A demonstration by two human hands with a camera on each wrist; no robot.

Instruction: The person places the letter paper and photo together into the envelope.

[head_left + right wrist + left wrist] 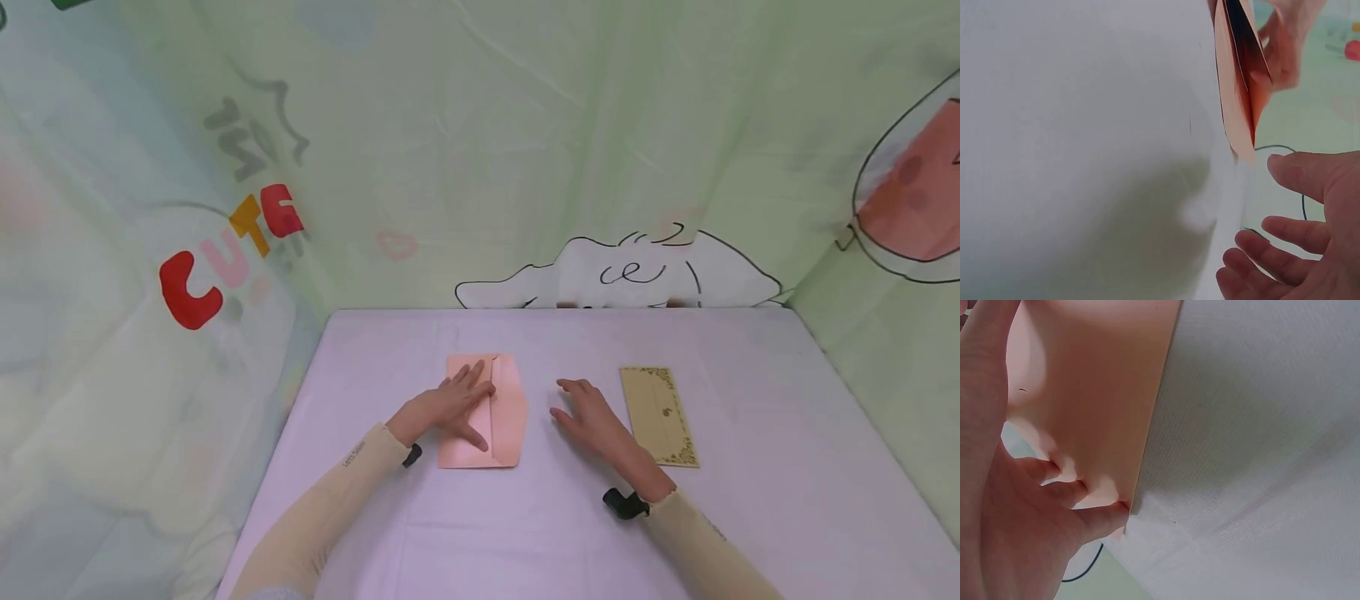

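A pink envelope [504, 412] lies on the lilac tablecloth [570, 533], its flap standing slightly raised along the right side. My left hand [457, 404] rests flat on the envelope's left half with fingers spread and straight; the left wrist view shows these fingers [1094, 519] on the pink paper [1097, 394]. My right hand [588, 412] hovers or rests on the cloth just right of the envelope, fingers relaxed and holding nothing. In the right wrist view the envelope's lifted flap [1238, 87] shows beyond my right fingers [1297, 175]. A yellow-green card [658, 414] with an ornate border lies right of my right hand.
The table is walled in by a pale green cartoon-print curtain [525, 150] at the back and on both sides. A black wrist strap [624, 503] sits at my right cuff.
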